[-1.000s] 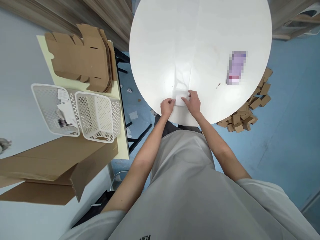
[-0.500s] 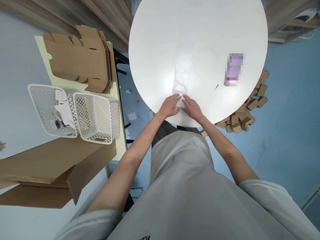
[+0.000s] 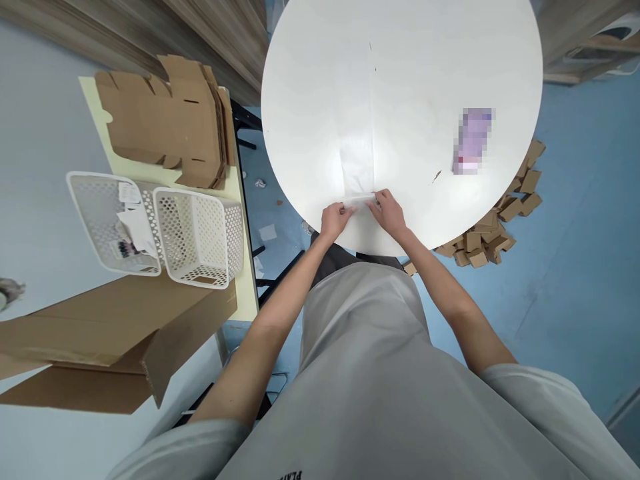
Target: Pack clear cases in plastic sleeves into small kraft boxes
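Note:
A long strip of thin, translucent white sheet (image 3: 357, 172) lies on the round white table (image 3: 310, 100), running away from me. Its near end is folded or rolled into a narrow band close to the table's front edge. My left hand (image 3: 336, 220) pinches the left end of this band, fingers curled. At the right end, my right hand (image 3: 390, 213) grips it between thumb and fingers. Whether the sheet is film or paper I cannot tell.
A pixelated purple object (image 3: 473, 140) lies on the table's right side. Leftward, a side table (image 3: 245, 267) bears flattened cardboard boxes (image 3: 155, 123), white perforated baskets (image 3: 193, 237) and a large open carton (image 3: 100, 327). Small brown boxes (image 3: 475, 243) are heaped on the blue floor at right.
My hands have moved apart to the two ends of the sheet's near edge, which has become a narrow band. Before, they pressed closer together over the folded end.

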The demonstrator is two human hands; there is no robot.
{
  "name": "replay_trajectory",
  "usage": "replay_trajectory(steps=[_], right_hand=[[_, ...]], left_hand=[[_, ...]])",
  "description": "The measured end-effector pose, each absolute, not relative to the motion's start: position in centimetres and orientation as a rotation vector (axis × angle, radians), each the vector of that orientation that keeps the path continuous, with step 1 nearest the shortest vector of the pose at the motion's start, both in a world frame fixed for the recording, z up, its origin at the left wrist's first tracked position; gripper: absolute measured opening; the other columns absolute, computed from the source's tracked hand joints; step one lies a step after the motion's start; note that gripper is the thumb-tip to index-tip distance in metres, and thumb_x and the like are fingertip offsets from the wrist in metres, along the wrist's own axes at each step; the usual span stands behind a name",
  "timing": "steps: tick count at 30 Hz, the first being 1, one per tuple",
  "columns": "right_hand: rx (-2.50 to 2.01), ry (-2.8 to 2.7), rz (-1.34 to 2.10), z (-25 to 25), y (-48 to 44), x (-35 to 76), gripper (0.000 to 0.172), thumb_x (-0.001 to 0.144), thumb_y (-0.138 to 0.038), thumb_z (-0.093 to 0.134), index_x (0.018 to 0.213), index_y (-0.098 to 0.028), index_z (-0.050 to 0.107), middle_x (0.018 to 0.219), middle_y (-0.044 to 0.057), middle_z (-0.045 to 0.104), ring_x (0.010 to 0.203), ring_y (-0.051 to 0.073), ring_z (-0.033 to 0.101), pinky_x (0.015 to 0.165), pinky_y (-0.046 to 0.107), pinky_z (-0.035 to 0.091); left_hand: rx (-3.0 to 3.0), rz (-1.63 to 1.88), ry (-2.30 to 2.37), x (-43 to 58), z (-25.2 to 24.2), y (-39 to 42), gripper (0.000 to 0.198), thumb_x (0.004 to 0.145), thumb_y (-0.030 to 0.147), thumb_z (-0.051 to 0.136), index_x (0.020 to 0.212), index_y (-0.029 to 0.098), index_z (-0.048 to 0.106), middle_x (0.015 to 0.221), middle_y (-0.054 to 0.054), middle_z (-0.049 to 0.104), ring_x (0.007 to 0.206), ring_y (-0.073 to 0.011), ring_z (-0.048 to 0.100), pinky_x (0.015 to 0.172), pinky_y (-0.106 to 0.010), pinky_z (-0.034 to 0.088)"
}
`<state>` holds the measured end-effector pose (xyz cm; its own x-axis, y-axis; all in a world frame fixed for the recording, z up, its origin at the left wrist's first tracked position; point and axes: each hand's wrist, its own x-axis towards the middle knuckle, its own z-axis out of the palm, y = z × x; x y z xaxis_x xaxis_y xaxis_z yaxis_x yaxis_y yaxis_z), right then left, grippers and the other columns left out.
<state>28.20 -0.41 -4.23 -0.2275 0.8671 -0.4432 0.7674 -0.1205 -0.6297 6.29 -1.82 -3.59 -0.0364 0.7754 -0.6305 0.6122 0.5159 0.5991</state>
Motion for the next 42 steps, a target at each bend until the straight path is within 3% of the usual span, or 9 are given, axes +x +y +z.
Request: replay_trajectory(steps=[4, 8, 12, 16, 27, 31, 35, 39, 42], right_hand=[[-1.964, -2.076, 1.021, -4.9, 1.7, 26.8, 0.043, 0.117, -0.048, 0.056, 0.145, -0.019, 0.071, 0.148, 0.022, 0.067, 0.140, 0.041, 0.063, 0.115, 0.059, 0.060], [-1.700, -2.281, 0.968, -5.1, 2.5, 26.7, 0.036, 0.117, -0.028, 0.048, 0.143, -0.021, 0.073, 0.159, 0.019, 0.068, 0.151, 0.038, 0.059, 0.125, 0.062, 0.053], [-1.490, -2.421, 1.092, -5.4, 2.0, 28.3, 0.043, 0.116, -0.029, 0.051, 0.154, -0.020, 0.067, 0.163, 0.018, 0.068, 0.155, 0.037, 0.061, 0.128, 0.060, 0.053], [-1.333, -2.533, 1.103, -5.4, -0.5, 30.2, 0.068, 0.110, -0.034, 0.066, 0.175, -0.021, 0.047, 0.186, 0.017, 0.042, 0.174, 0.039, 0.040, 0.138, 0.066, 0.041], [-1.358, -2.390, 1.369, -2.7, -3.9, 32.0, 0.060, 0.117, -0.057, 0.052, 0.166, -0.023, 0.062, 0.179, 0.015, 0.054, 0.164, 0.037, 0.056, 0.132, 0.061, 0.052], [-1.596, -2.096, 1.464, -3.2, -0.7, 30.9, 0.063, 0.118, -0.067, 0.045, 0.152, -0.024, 0.076, 0.151, 0.014, 0.078, 0.133, 0.036, 0.078, 0.116, 0.054, 0.064], [-1.788, -2.055, 1.292, -4.7, 2.7, 29.0, 0.057, 0.115, -0.063, 0.054, 0.146, -0.022, 0.079, 0.136, 0.016, 0.079, 0.109, 0.035, 0.079, 0.099, 0.054, 0.069], [-1.787, -2.215, 1.010, -5.3, 4.5, 27.2, 0.042, 0.112, -0.045, 0.063, 0.143, -0.022, 0.078, 0.148, 0.020, 0.072, 0.136, 0.043, 0.067, 0.109, 0.065, 0.063], [-1.656, -2.374, 0.967, -4.7, 4.6, 26.7, 0.036, 0.113, -0.026, 0.054, 0.139, -0.020, 0.078, 0.153, 0.020, 0.072, 0.144, 0.042, 0.063, 0.119, 0.067, 0.055]], left_hand=[[1.302, 0.083, 1.891, 8.0, -4.0, -0.2, 0.014, 0.101, 0.034, 0.082, 0.104, 0.021, 0.077, 0.109, -0.013, 0.082, 0.112, -0.0358, 0.077, 0.100, -0.048, 0.062], [1.712, 0.183, 1.718, 8.9, -4.1, 0.5, 0.046, 0.104, 0.011, 0.063, 0.150, 0.016, 0.065, 0.160, -0.023, 0.066, 0.153, -0.0380, 0.061, 0.126, -0.054, 0.053], [1.892, 0.182, 1.369, 7.8, -4.9, 0.1, 0.061, 0.102, 0.010, 0.057, 0.163, 0.012, 0.056, 0.173, -0.024, 0.057, 0.166, -0.0365, 0.052, 0.138, -0.055, 0.042], [1.931, 0.149, 1.222, 5.5, -5.4, -1.5, 0.081, 0.095, 0.013, 0.067, 0.174, 0.017, 0.046, 0.186, -0.020, 0.042, 0.176, -0.0371, 0.038, 0.144, -0.063, 0.032], [1.515, 0.185, 1.279, 3.9, -2.8, -5.1, 0.068, 0.099, 0.031, 0.068, 0.165, 0.020, 0.064, 0.180, -0.010, 0.055, 0.166, -0.0316, 0.055, 0.138, -0.047, 0.047], [1.321, 0.221, 1.441, 4.2, -2.9, -2.4, 0.045, 0.112, 0.048, 0.056, 0.133, 0.017, 0.081, 0.137, -0.014, 0.084, 0.126, -0.0306, 0.078, 0.111, -0.042, 0.061], [1.292, 0.165, 1.618, 5.1, -4.0, 0.0, 0.041, 0.114, 0.047, 0.056, 0.089, 0.020, 0.075, 0.093, -0.011, 0.082, 0.096, -0.0295, 0.078, 0.096, -0.042, 0.060], [1.392, 0.198, 1.793, 6.2, -5.0, 1.7, 0.017, 0.105, 0.036, 0.072, 0.112, 0.021, 0.077, 0.116, -0.015, 0.081, 0.114, -0.0347, 0.076, 0.104, -0.049, 0.061], [1.651, 0.298, 1.709, 6.8, -5.3, 2.5, 0.041, 0.105, 0.029, 0.069, 0.144, 0.018, 0.070, 0.153, -0.022, 0.070, 0.148, -0.0386, 0.064, 0.122, -0.055, 0.055]])
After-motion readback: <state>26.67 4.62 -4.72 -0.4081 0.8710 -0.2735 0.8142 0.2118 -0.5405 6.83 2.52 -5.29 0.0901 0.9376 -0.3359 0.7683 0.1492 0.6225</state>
